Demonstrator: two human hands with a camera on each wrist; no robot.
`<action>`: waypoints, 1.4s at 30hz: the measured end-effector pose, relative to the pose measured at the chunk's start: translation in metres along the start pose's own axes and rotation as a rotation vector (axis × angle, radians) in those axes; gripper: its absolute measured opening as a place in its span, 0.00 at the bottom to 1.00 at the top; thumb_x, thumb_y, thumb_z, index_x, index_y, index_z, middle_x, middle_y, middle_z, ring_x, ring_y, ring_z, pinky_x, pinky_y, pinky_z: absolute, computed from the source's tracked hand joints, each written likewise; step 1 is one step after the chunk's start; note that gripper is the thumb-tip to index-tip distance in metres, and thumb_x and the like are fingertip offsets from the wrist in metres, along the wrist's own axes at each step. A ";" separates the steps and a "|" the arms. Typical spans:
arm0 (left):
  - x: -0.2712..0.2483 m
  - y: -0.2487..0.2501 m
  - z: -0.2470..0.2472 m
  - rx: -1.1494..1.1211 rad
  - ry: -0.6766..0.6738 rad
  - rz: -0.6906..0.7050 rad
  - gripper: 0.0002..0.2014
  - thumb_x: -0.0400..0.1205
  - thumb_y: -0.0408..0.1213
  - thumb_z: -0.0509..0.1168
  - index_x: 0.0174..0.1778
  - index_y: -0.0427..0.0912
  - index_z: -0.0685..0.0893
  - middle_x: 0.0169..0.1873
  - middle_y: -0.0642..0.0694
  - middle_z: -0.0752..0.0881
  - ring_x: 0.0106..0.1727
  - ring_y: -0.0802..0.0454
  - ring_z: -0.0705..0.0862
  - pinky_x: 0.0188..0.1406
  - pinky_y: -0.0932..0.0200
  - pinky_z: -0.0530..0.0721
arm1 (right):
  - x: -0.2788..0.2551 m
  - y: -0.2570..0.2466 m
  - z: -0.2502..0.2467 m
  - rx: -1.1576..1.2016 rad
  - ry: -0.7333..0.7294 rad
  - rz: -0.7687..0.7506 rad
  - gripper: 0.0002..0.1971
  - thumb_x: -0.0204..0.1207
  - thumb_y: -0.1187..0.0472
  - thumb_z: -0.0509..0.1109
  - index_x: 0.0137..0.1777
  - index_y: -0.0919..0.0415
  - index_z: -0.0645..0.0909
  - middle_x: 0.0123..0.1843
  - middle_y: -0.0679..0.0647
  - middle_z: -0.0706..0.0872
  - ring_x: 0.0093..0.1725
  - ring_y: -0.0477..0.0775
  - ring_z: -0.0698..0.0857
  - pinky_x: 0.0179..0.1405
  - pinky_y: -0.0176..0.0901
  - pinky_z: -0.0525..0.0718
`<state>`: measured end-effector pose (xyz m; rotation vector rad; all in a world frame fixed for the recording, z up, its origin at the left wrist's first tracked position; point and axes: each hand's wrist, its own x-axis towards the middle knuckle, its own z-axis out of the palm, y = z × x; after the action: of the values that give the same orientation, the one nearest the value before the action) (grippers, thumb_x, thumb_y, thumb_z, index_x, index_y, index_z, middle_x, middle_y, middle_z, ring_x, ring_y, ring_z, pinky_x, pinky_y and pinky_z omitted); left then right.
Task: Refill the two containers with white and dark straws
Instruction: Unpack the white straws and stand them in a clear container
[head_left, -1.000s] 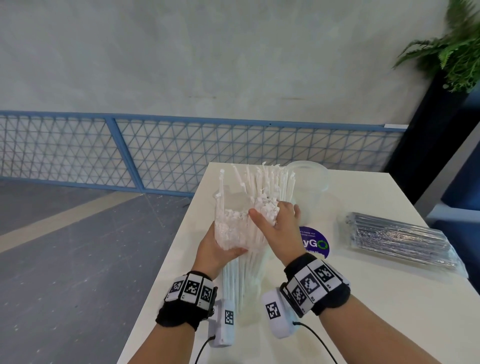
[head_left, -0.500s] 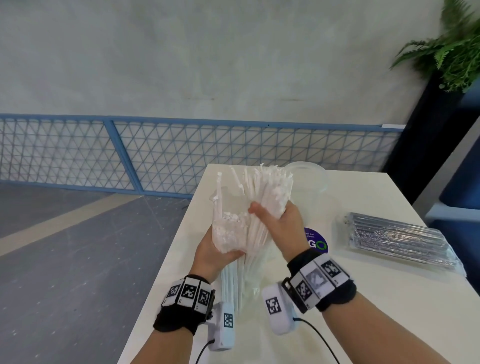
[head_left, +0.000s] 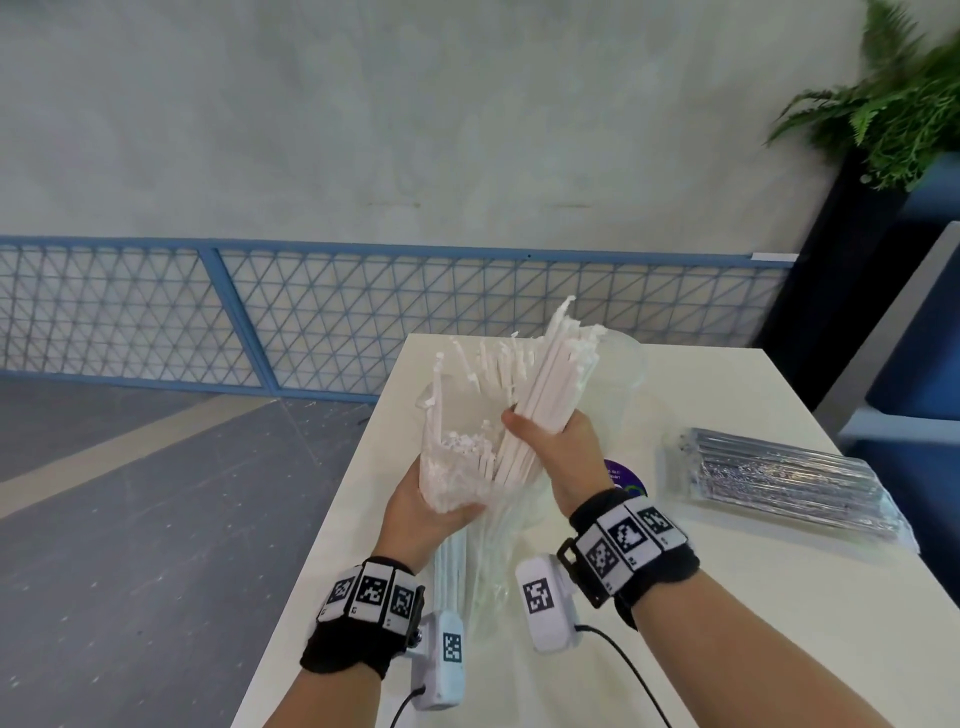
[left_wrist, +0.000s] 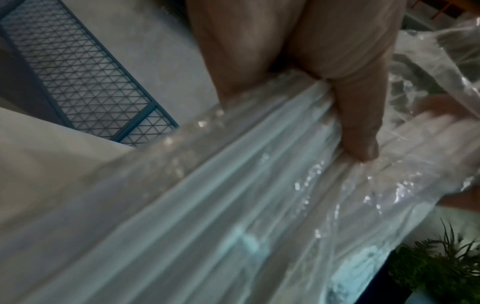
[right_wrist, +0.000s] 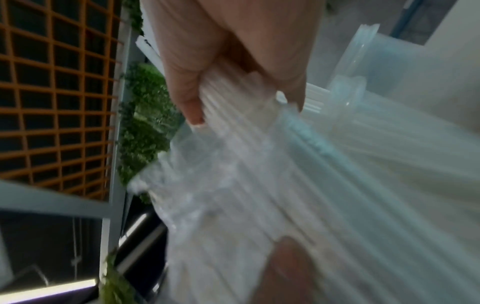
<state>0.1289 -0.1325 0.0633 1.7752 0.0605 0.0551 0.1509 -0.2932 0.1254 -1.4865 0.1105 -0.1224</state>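
Observation:
A clear plastic bag of white straws stands upright at the table's left side. My left hand grips it from below; in the left wrist view its thumb presses on the bag. My right hand grips a bundle of white straws that rises out of the bag and leans right; the right wrist view shows its fingers curled round this bundle. Behind stands a clear plastic container, also visible as a container. A sealed pack of dark straws lies at right.
The white table ends close to my left hand, with grey floor beyond. A purple round sticker lies between my right wrist and the dark pack. A blue mesh fence runs behind, and a potted fern stands far right.
My right hand has lifted a bundle of white straws higher out of the bag and tilted it right, towards the clear container. The left hand has kept holding the bag.

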 end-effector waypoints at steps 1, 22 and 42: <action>0.000 0.000 0.000 0.002 -0.004 -0.001 0.31 0.63 0.33 0.82 0.60 0.48 0.77 0.52 0.55 0.84 0.58 0.53 0.82 0.57 0.60 0.78 | 0.001 -0.004 0.000 0.054 0.023 -0.007 0.15 0.68 0.64 0.77 0.54 0.69 0.84 0.48 0.58 0.89 0.47 0.53 0.88 0.41 0.36 0.85; 0.003 0.000 -0.007 -0.103 0.050 -0.060 0.26 0.65 0.25 0.79 0.54 0.46 0.79 0.49 0.48 0.85 0.56 0.47 0.83 0.53 0.57 0.79 | 0.019 -0.023 -0.008 0.502 0.065 0.279 0.04 0.71 0.71 0.72 0.43 0.66 0.80 0.41 0.55 0.85 0.42 0.54 0.87 0.44 0.48 0.85; 0.002 0.001 -0.013 -0.207 0.126 -0.029 0.24 0.69 0.22 0.75 0.55 0.47 0.77 0.46 0.56 0.83 0.50 0.59 0.82 0.46 0.71 0.78 | 0.045 -0.051 -0.015 0.029 0.288 -0.235 0.07 0.71 0.63 0.70 0.33 0.63 0.79 0.36 0.56 0.82 0.38 0.51 0.80 0.40 0.42 0.79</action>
<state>0.1297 -0.1195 0.0667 1.5625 0.1657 0.1476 0.1926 -0.3187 0.1752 -1.4417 0.1647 -0.5264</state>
